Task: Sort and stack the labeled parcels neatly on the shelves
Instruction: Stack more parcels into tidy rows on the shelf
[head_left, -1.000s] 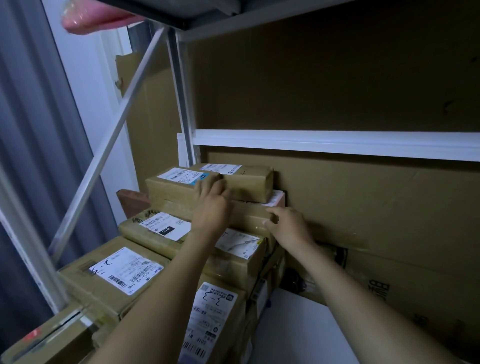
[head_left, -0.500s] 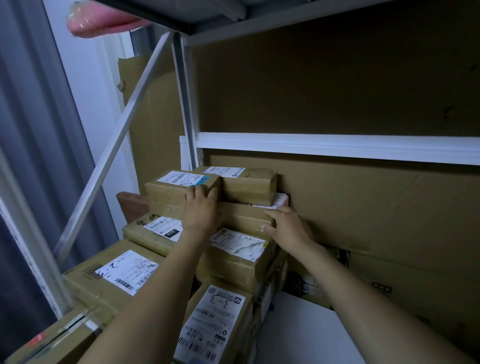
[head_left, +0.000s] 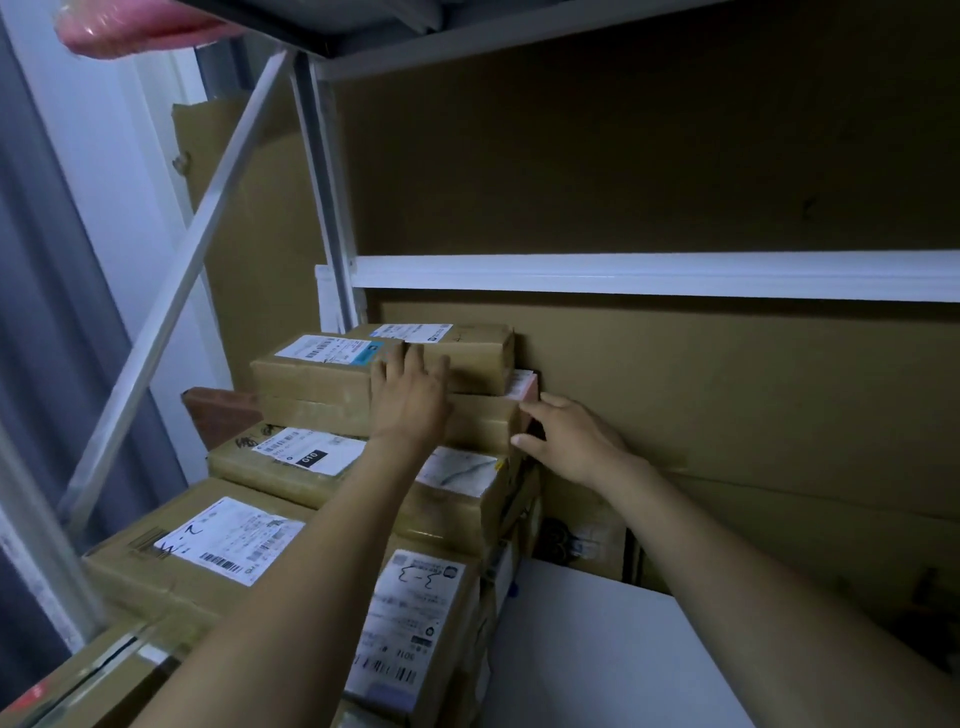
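Brown labeled parcels are stacked in steps at the left end of a white shelf. Two small parcels crown the pile: a front one and a rear one. My left hand lies flat with straight fingers against the seam between them. Under them sits a wider parcel with a pink-edged item at its right end. My right hand touches that right end, fingers loosely extended. Lower parcels carry white labels.
Cardboard sheets line the back of the shelving. A white crossbar runs above the stack, beside a metal upright and a diagonal brace. A pink wrapped item lies on the shelf overhead. Grey curtain hangs left.
My left hand has slid up and slightly right on the top parcels. My right hand stays at the right end of the wider parcel, with only a small shift.
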